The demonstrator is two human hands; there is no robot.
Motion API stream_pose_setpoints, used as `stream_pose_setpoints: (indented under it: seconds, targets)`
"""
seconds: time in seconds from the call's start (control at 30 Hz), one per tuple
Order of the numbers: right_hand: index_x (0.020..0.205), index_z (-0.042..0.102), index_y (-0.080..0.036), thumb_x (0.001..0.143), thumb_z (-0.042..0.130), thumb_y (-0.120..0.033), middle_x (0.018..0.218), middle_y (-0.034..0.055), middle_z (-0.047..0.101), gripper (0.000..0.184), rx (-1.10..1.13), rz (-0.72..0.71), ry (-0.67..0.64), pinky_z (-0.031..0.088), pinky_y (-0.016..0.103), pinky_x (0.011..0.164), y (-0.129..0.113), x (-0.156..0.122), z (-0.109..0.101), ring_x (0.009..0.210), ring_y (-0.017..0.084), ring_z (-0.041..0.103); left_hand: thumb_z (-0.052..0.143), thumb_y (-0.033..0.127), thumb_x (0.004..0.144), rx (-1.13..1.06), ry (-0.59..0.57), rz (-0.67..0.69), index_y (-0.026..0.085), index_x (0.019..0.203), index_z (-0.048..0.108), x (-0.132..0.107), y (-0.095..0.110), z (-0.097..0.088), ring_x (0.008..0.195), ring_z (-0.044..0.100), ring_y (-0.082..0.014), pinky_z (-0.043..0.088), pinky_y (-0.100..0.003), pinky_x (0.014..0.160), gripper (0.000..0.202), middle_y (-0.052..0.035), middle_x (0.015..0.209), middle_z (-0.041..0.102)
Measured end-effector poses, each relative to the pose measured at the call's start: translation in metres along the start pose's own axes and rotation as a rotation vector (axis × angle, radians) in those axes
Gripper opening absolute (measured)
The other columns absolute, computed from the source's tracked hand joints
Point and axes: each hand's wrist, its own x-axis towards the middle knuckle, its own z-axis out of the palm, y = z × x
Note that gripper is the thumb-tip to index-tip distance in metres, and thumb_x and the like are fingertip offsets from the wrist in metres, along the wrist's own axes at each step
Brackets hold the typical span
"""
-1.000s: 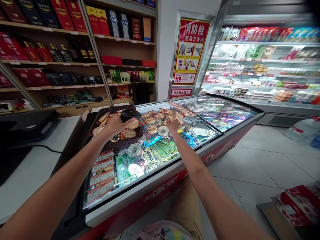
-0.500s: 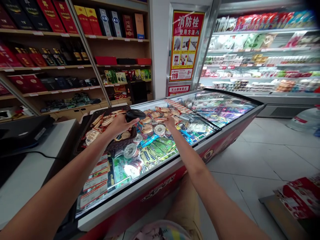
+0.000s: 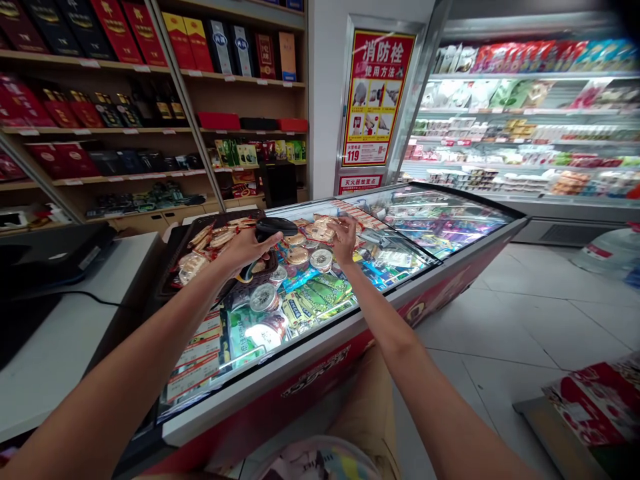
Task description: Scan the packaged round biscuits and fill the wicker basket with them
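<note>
1. Your left hand (image 3: 245, 252) is closed around a black plastic handheld barcode scanner (image 3: 277, 228), its long axis pointing sideways toward your right hand.
2. Your right hand (image 3: 345, 240), fingers half-curled, is at a clear-wrapped round biscuit pack (image 3: 320, 231) on a glass-topped chest freezer (image 3: 320, 350); whether it grips, you cannot tell.

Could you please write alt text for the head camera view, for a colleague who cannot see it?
In a shop, a person's left hand holds a black handheld scanner over a dark woven tray of wrapped biscuits. The right hand reaches to wrapped round biscuits over a glass-topped chest freezer.
</note>
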Motion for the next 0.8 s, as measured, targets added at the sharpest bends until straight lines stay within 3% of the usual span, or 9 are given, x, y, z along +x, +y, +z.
stream_pose_setpoints:
  seconds: [0.23,0.37,0.5,0.63,0.8]
  targets:
    - [0.099,0.078,-0.023,0.093,0.043,-0.011,0.115,0.0103,0.052,0.037,-0.011,-0.123,0.017,0.053,0.038,0.101,-0.01,-0.004,0.013,0.116,0.02,0.056,0.058,0.08,0.074,0.191,0.03,0.031,0.021,0.073,0.061,0.003,-0.007,-0.001,0.058,0.064,-0.0215,0.037,-0.026,0.045,0.059,-0.0039,0.061,0.065]
    - [0.099,0.078,-0.024,0.09,0.043,-0.007,0.117,0.0104,0.051,0.039,0.038,-0.06,-0.024,0.051,0.042,0.104,-0.022,-0.003,0.017,0.117,0.022,0.055,0.058,0.081,0.073,0.209,0.028,0.013,0.021,0.073,0.061,0.002,-0.008,-0.002,0.058,0.064,-0.0224,0.036,-0.026,0.045,0.06,-0.0036,0.059,0.065]
    - [0.103,0.078,-0.023,0.089,0.043,-0.007,0.122,0.0125,0.05,0.041,0.024,0.062,-0.125,0.046,0.046,0.109,-0.044,-0.006,0.029,0.123,0.025,0.052,0.063,0.078,0.071,0.133,0.032,-0.005,0.021,0.073,0.061,-0.005,-0.014,-0.019,0.057,0.063,-0.0212,0.038,-0.026,0.046,0.057,-0.0028,0.057,0.063]
    - [0.109,0.078,-0.026,0.09,0.047,-0.008,0.126,0.0123,0.05,0.04,0.047,0.06,-0.271,0.044,0.046,0.11,-0.076,-0.022,0.065,0.122,0.026,0.052,0.066,0.076,0.069,0.116,0.155,-0.045,0.019,0.079,0.067,-0.014,-0.033,-0.05,0.063,0.065,-0.0212,0.043,-0.026,0.05,0.058,-0.0052,0.067,0.07]
    - [0.119,0.074,-0.023,0.093,0.045,-0.004,0.128,0.0114,0.052,0.043,0.133,-0.131,-0.45,0.044,0.038,0.11,-0.117,-0.045,0.123,0.123,0.022,0.053,0.068,0.075,0.069,0.182,0.254,-0.153,0.018,0.094,0.073,-0.027,-0.065,-0.088,0.071,0.067,-0.0225,0.043,-0.024,0.051,0.063,-0.0069,0.078,0.073]
